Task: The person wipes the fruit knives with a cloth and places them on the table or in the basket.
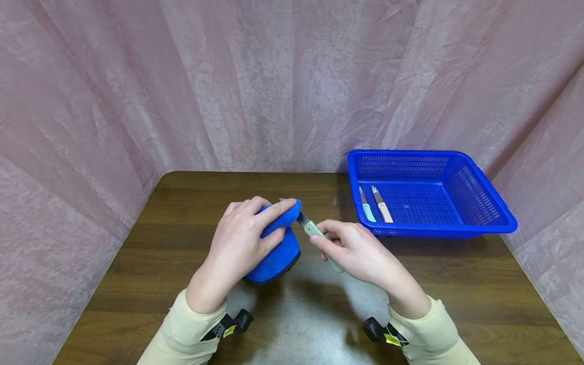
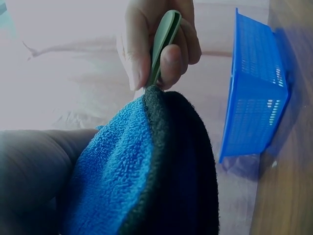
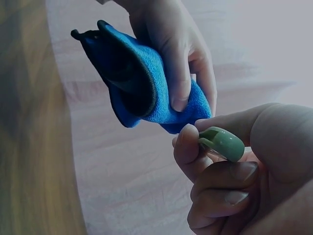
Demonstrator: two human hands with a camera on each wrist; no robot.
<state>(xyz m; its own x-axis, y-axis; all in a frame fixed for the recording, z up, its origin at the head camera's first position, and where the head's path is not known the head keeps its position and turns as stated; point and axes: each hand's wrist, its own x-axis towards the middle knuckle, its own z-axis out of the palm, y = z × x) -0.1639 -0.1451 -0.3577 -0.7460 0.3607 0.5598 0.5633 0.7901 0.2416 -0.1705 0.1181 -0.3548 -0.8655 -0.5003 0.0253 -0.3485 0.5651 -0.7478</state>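
Note:
My left hand (image 1: 246, 233) grips a folded blue cloth (image 1: 279, 253) with a dark edge, thumb and fingers pressing it together. Between the folds goes the blade of a small knife (image 1: 310, 229), and only a short stretch of metal shows near the handle. The pale green handle (image 2: 165, 41) is pinched by the thumb and fingers of my right hand (image 1: 353, 248). In the right wrist view the handle's rounded end (image 3: 226, 144) points toward the camera, and the cloth (image 3: 164, 93) hangs from the left hand beyond it.
A blue plastic basket (image 1: 497, 225) stands at the right on the wooden table (image 1: 182, 203). Inside its left end lie a knife with a light blue handle (image 1: 368, 212) and one with a pale pink handle (image 1: 385, 211). Pink curtains (image 1: 255, 101) hang behind and at the sides.

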